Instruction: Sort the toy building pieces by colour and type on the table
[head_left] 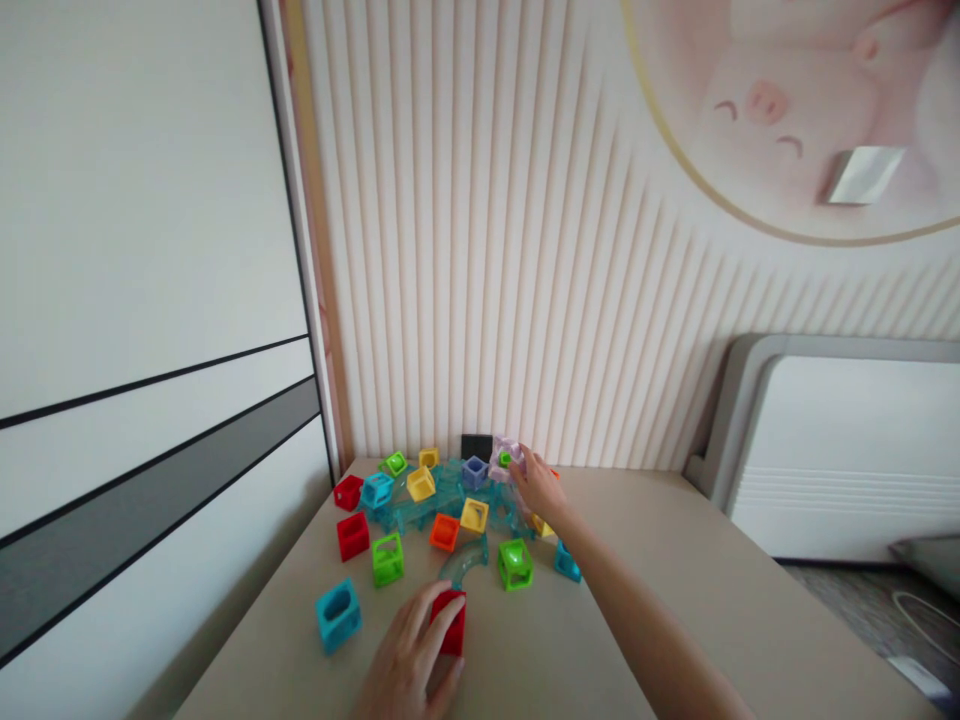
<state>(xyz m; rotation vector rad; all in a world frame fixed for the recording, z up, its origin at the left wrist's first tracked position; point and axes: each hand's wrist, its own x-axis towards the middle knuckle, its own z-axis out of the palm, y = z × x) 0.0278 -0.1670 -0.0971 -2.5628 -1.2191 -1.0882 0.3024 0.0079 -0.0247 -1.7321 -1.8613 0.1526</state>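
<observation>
My left hand (411, 650) is closed around a red hollow cube block (451, 628) at the near middle of the table. Just beyond that block lies a clear teal curved track piece (466, 560). My right hand (541, 487) reaches to the back of the pile, its fingers on a pale purple piece (504, 460) with a green spot in its middle. Whether the fingers grip this piece or only touch it, I cannot tell. Near the right forearm are a green cube block (515, 565) and a blue cube block (567, 562), the latter partly hidden by the arm.
More hollow cubes are spread leftward, among them a blue cube (339, 615), a red cube (352, 537) and an orange cube (445, 532). Clear teal track pieces (409, 512) lie under several cubes. A black box (476, 447) stands against the ribbed wall (450, 250). A white cabinet (150, 250) borders the left.
</observation>
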